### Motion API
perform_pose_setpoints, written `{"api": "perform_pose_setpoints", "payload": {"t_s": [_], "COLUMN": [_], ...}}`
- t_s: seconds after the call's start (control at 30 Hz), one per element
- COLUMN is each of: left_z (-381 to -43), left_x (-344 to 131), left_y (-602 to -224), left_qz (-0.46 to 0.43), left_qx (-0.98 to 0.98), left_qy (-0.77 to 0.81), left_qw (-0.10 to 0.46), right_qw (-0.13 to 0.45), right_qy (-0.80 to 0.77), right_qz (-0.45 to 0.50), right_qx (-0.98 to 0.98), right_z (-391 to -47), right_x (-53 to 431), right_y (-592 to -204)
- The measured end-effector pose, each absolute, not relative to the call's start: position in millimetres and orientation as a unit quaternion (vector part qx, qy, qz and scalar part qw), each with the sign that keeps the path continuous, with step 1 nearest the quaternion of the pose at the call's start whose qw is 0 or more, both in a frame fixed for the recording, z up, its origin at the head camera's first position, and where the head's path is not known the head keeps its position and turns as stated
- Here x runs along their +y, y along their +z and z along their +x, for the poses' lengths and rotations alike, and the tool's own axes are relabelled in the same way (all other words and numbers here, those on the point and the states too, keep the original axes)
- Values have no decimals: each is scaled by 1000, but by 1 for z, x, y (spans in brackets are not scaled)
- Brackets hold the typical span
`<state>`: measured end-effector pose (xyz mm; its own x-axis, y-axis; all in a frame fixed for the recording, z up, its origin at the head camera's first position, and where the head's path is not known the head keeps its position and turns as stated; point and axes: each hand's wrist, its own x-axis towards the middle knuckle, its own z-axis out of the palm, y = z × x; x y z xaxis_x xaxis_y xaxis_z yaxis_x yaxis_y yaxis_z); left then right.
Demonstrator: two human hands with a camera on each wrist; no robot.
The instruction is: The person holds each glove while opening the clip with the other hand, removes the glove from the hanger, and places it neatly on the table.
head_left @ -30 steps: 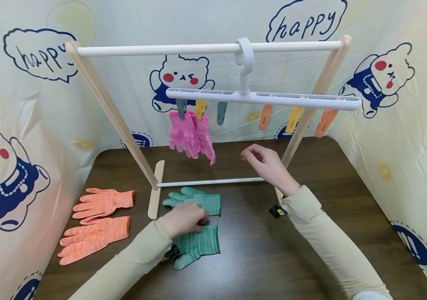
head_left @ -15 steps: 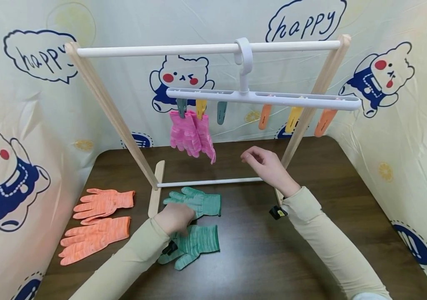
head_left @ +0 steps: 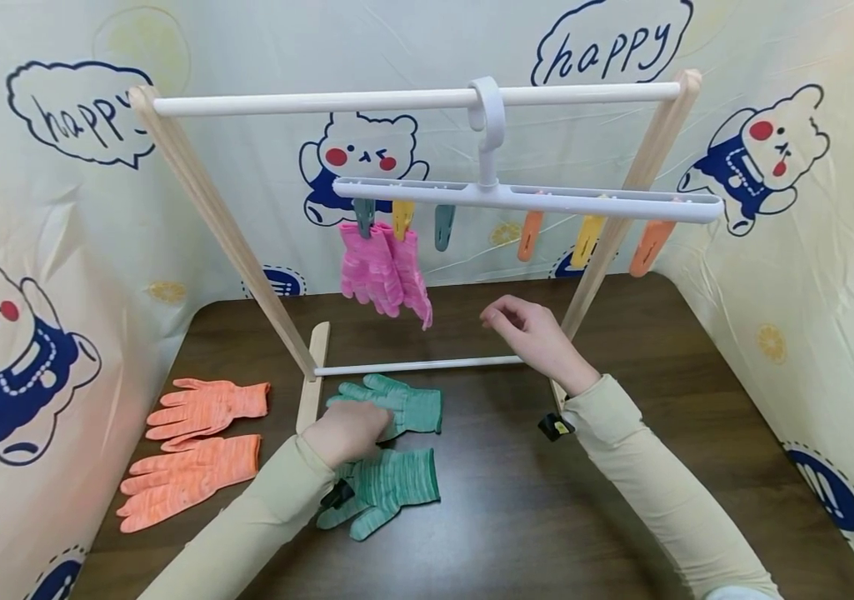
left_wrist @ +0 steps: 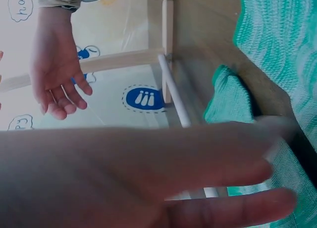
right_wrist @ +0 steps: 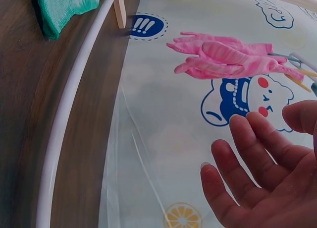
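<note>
Two green gloves lie on the table, an upper one [head_left: 419, 408] and a lower one [head_left: 404, 479]. My left hand [head_left: 347, 432] hovers over their finger ends and partly covers them. In the left wrist view its fingers [left_wrist: 233, 208] are extended beside the green knit, with nothing visible pinched between them; whether they touch it I cannot tell. My right hand [head_left: 531, 333] is raised below the hanger [head_left: 524, 197], fingers loosely bent, holding nothing in the right wrist view. Pink gloves [head_left: 382, 271] hang from a grey clip [head_left: 363, 218] and a yellow clip [head_left: 402, 220].
Two orange gloves [head_left: 209, 408] lie at the table's left. A wooden rack with a white top rail [head_left: 322, 102] carries the hanger, and a low white bar [head_left: 427, 365] joins its feet. Several more clips, such as an orange one [head_left: 651, 248], hang along the hanger's right part.
My left hand has shifted left over the green gloves, uncovering more of the lower glove's cuff side and the upper glove. The right hand has barely moved.
</note>
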<state>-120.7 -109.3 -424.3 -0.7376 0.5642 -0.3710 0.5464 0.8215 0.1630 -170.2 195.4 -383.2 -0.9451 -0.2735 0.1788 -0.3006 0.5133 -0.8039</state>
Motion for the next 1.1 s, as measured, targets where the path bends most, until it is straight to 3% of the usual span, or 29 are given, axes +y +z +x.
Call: {"api": "perform_pose_setpoints", "payload": {"t_s": [0.73, 1.1], "left_z": [-135, -144], "left_x": [-100, -96], "left_y": [-426, -424], "left_qz": [338, 336], "left_qx": [936, 933], "left_qy": [91, 99], "left_qw": [-23, -75], "right_qw": [27, 41], "right_qy": [466, 461], "right_qz": [187, 197], "right_qx": [-865, -864], "right_z": [-175, -180], "right_x": [182, 176], "right_y": [-369, -361]}}
